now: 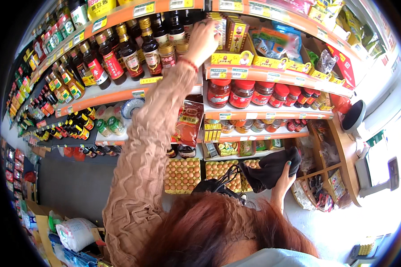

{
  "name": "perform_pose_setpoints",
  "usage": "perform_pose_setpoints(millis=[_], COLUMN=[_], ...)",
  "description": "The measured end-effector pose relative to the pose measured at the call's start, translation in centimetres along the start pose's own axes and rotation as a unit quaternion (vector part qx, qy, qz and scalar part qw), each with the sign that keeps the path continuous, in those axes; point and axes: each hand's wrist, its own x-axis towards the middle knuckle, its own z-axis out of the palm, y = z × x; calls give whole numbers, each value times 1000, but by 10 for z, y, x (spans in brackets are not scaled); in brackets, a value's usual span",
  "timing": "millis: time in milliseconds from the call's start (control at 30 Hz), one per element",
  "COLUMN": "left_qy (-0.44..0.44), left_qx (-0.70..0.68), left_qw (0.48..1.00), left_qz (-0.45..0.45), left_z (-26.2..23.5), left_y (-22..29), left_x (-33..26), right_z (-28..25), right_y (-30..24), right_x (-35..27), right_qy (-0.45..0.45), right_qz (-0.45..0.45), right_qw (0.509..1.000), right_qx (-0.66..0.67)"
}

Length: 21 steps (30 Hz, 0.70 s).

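Observation:
My left hand [203, 43] reaches up to the upper shelf, its arm in a crinkled tan sleeve and a red band at the wrist. Its fingers are bent in beside a row of small yellow spice boxes [237, 35]; the fingertips are hidden, so what they grip cannot be made out. Jars with gold lids [167, 54] stand just left of the wrist. Lower on the right, my right hand [282, 181] is closed on a bunched dark cloth item [272, 168], its thumb with a green nail lying on top.
Dark sauce bottles [131, 55] crowd the left shelf. Red-lidded jars [241, 94] line the shelf below the spice boxes. Egg trays [182, 174] sit at the bottom, near a black bag with cords [216, 184]. A wooden counter [345, 155] with a screen [393, 172] stands at right.

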Motion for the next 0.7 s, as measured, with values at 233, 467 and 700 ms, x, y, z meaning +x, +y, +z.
perform_pose_setpoints(millis=[233, 467, 700], left_qy=[-147, -129, 114], left_qx=[180, 148, -63], left_qw=[972, 979, 986], left_qz=[-39, -59, 107], left_z=[54, 23, -60], left_y=[-37, -11, 35], left_x=[40, 28, -14], right_z=[-33, -29, 6], right_y=[2, -8, -7], right_x=[-5, -6, -6], right_qy=[67, 66, -8], right_qz=[30, 27, 11], right_qw=[997, 997, 999], right_qx=[23, 19, 37])
